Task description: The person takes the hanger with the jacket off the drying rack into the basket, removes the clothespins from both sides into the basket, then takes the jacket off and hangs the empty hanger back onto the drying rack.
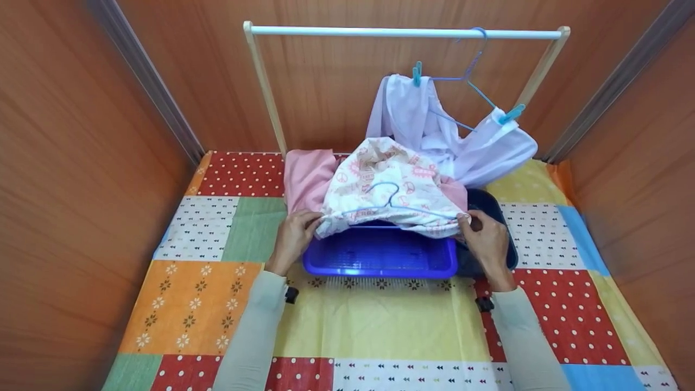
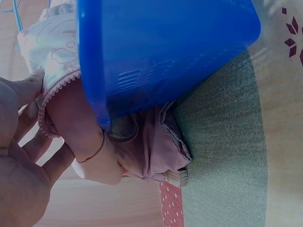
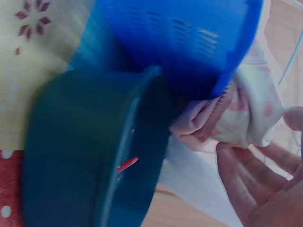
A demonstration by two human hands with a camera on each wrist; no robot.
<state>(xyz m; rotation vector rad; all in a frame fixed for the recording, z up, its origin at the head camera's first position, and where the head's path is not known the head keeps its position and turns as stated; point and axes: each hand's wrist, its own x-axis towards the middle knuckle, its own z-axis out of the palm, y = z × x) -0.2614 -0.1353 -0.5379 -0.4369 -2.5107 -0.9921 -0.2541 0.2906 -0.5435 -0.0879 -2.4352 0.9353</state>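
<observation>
A white garment (image 1: pixel 374 168) with pink print spreads over the back of a blue basket (image 1: pixel 380 273). On it lies a thin blue hanger (image 1: pixel 389 203), hook toward the rack, its ends reaching toward the two hands. My left hand (image 1: pixel 293 236) pinches the garment's left corner between thumb and fingers. At the right corner, my right hand (image 1: pixel 485 239) pinches the cloth the same way. The left wrist view shows a scalloped trim (image 2: pixel 53 94) along the garment's edge, close to the fingers. Pink cloth (image 1: pixel 308 174) shows behind the garment on both sides.
A white-barred rack (image 1: pixel 358 32) with wooden legs stands behind. From it hangs a lavender garment (image 1: pixel 407 108) on another hanger, held by teal clothes pegs (image 1: pixel 417 74). A dark green basin (image 3: pixel 71 142), with a red item (image 3: pixel 128 164) inside, stands beside the basket. Wooden panels enclose the sides.
</observation>
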